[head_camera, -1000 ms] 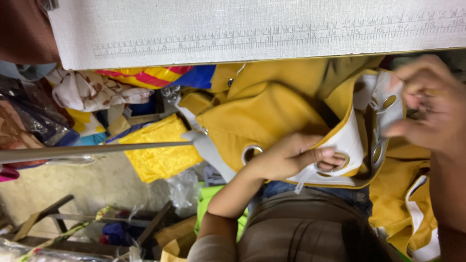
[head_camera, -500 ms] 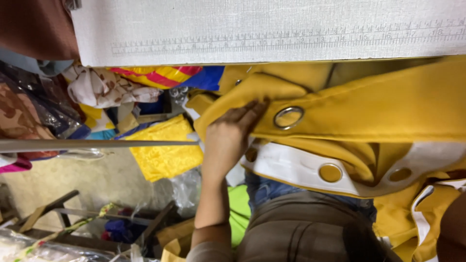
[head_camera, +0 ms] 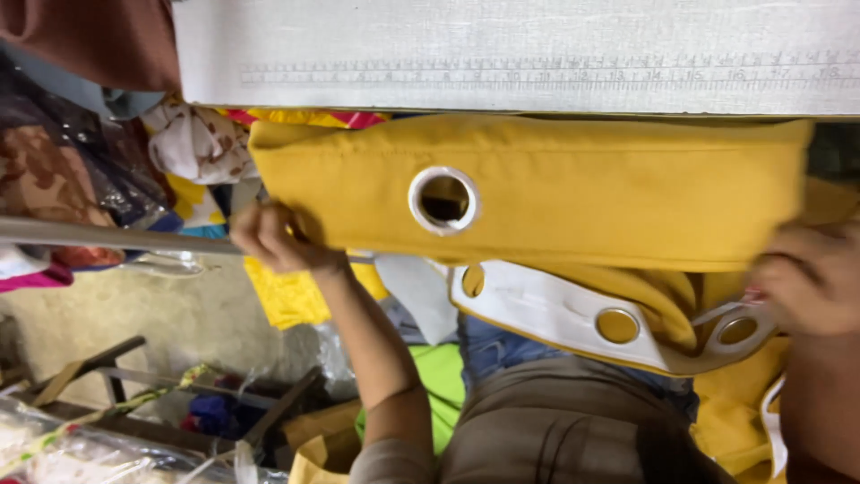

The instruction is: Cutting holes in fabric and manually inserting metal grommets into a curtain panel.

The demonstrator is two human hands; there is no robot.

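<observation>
Stretched out flat now, the yellow eyelet curtain (head_camera: 582,193) spans below the white table edge (head_camera: 537,54); left hand (head_camera: 273,237) and right hand (head_camera: 811,278) grasp its 2 ends.

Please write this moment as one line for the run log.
left hand: grips left end of yellow curtain | right hand: grips right end | curtain: stretched flat, white eyelet ring facing camera | above: white table edge
</observation>
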